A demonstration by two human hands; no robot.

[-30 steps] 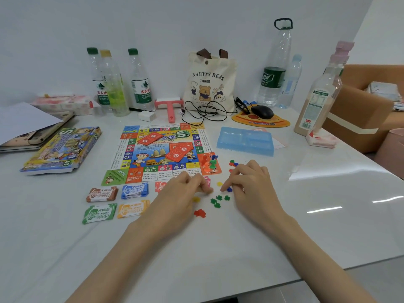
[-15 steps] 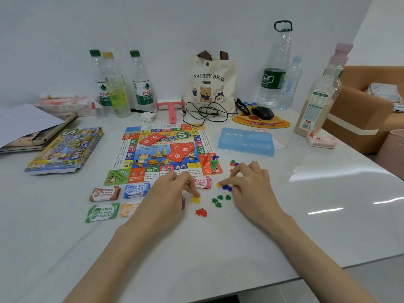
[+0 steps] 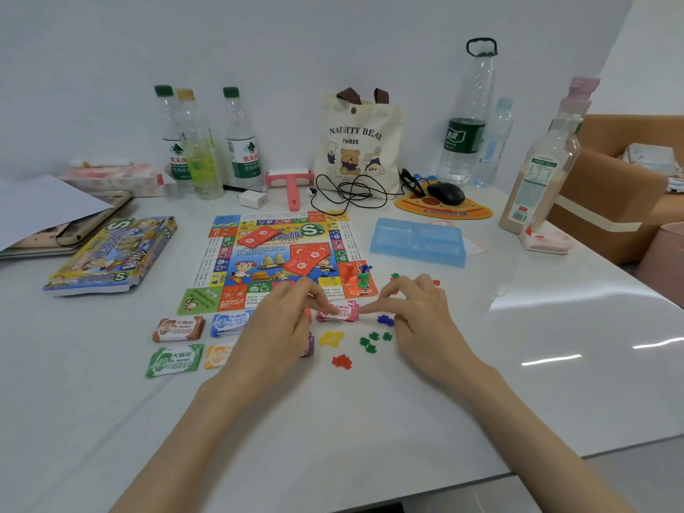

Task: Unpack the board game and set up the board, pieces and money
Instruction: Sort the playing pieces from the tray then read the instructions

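The likeliest slip is a scatter. The right hand [image 3: 422, 312] lies almost on top of the blue pieces [image 3: 385, 320], and with the green pieces [image 3: 374, 340] at its 6 o'clock, a careless sweep of its fingers would probably send these light bits skating over the glossy table [image 3: 481, 383]. The left hand [image 3: 285, 323] lies over other note stacks (mostly hidden beneath it), so dragging it back could fan them out. The pink notes [image 3: 338, 312] are thin paper, and an uneven squeeze may splay the stack. Both hands have their fingers curled. The left hand's thumb and forefinger pinch the stack's left end. The right hand's forefinger and thumb seem to nip its right end. The stack lies flat, touching the board [image 3: 281, 253] at its 5 o'clock corner. It is a small pink-and-white bundle with red print, its edges roughly squared. Yellow pieces [image 3: 330, 338] sit at its 6 o'clock, with red pieces [image 3: 341, 361] further out the same way. Brown notes [image 3: 179, 328] and green notes [image 3: 174, 361] lie tidy at the board's 7 o'clock, well apart from the hands.
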